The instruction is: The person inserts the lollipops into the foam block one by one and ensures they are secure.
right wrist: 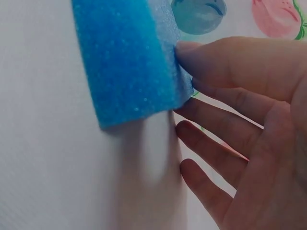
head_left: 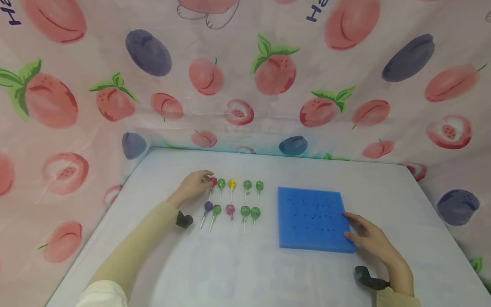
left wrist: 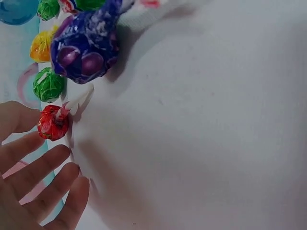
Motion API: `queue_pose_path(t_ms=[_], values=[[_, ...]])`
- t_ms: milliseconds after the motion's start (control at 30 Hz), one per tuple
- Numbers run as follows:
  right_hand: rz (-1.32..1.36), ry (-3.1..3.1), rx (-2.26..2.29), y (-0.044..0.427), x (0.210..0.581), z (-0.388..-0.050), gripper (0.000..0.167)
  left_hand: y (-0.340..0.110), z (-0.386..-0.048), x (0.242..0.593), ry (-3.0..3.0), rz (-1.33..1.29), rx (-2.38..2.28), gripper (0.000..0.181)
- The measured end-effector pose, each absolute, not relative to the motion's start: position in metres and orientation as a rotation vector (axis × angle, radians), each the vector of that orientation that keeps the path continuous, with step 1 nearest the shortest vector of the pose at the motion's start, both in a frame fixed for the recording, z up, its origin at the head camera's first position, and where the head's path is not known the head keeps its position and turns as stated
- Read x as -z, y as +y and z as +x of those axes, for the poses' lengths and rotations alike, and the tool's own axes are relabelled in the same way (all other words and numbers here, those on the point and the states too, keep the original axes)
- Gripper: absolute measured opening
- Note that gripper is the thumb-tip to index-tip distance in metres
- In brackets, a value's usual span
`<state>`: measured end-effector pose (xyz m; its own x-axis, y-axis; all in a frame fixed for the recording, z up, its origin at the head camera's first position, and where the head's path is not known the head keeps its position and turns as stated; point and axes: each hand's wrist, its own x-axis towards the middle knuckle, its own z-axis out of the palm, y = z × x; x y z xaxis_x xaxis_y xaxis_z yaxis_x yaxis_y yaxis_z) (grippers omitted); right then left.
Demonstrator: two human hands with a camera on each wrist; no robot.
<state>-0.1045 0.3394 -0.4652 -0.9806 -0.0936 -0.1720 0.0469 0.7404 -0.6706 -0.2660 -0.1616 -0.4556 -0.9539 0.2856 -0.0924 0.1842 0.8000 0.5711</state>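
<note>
My left hand (head_left: 193, 182) is at a red-wrapped lollipop (left wrist: 53, 122) at the far left of the back row. In the left wrist view its thumb and index finger lie on either side of the candy, the other fingers spread. More lollipops lie in two rows: a yellow one (head_left: 232, 184), a purple one (head_left: 208, 206), a pink one (head_left: 230, 209) and several green ones. My right hand (head_left: 370, 238) touches the right edge of a blue foam block (head_left: 314, 238) pierced with small holes. Its fingers are extended along that edge, thumb at the near side in the right wrist view.
A white table (head_left: 238, 273) bears everything. Fruit-printed cloth (head_left: 238, 72) hangs behind it and at both sides. The foam block lies right of the lollipops. Black camera mounts (head_left: 185, 220) sit by both wrists.
</note>
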Motion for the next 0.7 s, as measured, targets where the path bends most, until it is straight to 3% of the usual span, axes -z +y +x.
queue_pose_path(t_ms=[700], values=[[-0.021,2.767,1.017,0.339,0.468,-0.106,0.07,-0.156,-0.278,0.464,2.805,0.306,-0.877,0.031]])
